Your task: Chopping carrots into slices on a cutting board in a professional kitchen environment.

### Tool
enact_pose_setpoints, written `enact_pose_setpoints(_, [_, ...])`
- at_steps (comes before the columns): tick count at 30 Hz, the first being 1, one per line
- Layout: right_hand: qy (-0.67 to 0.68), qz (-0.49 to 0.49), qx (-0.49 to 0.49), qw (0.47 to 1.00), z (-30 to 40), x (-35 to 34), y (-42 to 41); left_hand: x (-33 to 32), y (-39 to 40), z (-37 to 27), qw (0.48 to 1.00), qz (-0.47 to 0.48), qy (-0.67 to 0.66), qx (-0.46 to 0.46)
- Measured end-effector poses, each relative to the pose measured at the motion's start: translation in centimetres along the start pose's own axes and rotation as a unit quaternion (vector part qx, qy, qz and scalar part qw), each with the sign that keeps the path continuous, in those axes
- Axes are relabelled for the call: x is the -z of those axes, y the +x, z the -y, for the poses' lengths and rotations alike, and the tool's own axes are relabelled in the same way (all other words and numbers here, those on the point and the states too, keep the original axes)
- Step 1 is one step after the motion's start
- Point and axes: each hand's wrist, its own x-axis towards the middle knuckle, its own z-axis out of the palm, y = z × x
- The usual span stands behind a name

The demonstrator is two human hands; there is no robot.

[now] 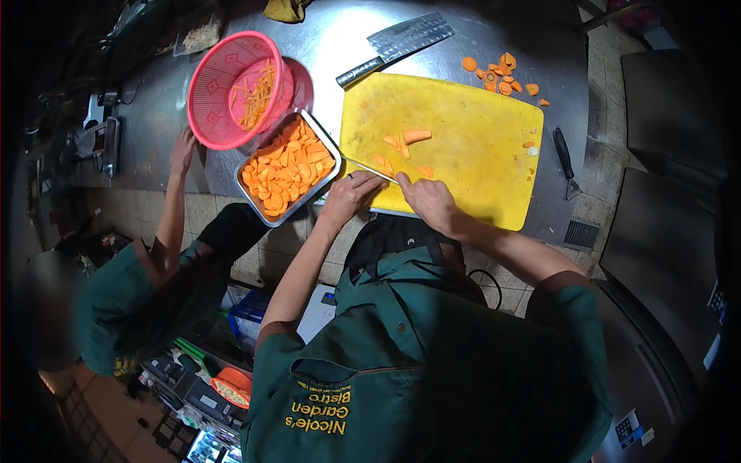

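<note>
My right hand [431, 202] grips a knife [370, 169], its narrow blade angled up and left across the near-left edge of a yellow cutting board [463, 116]. Close beside the blade, my left hand [349, 197] has its fingers bent over the board's edge; whatever lies under them is hidden. Just beyond the knife are cut carrot pieces [392, 141] and a thicker carrot chunk [417, 136]. Left of my left hand, a metal tray [333, 143] holds a heap of sliced carrots [288, 168].
A pink plastic colander [211, 87] with carrot peelings [259, 98] stands beyond the tray, a co-worker's hand [184, 151] at its rim. A cleaver [408, 40] lies behind the board. Carrot ends [502, 74] and a black-handled peeler [564, 156] lie to the right.
</note>
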Motion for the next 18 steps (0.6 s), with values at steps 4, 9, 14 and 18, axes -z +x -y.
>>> enact_pose_setpoints(4, [0.003, -0.018, 0.016, 1.0, 0.7, 0.2, 1.0, 0.1, 0.1, -0.2, 1.0, -0.001, -0.016, 0.007])
enact_pose_setpoints(9, [-0.003, -0.063, 0.012, 0.998, 0.4, 2.3, -2.1, 0.0, 0.0, -0.1, 1.0, 0.002, -0.007, -0.005])
enact_pose_setpoints(14, [0.036, -0.001, -0.04, 0.999, 0.3, 2.5, -3.9, 0.0, -0.1, -0.1, 1.0, -0.004, -0.006, -0.002])
enact_pose_setpoints(18, [-0.026, -0.003, -0.039, 0.999, 0.7, 0.3, -2.5, -0.1, -0.5, -0.1, 1.0, 0.002, -0.015, 0.015])
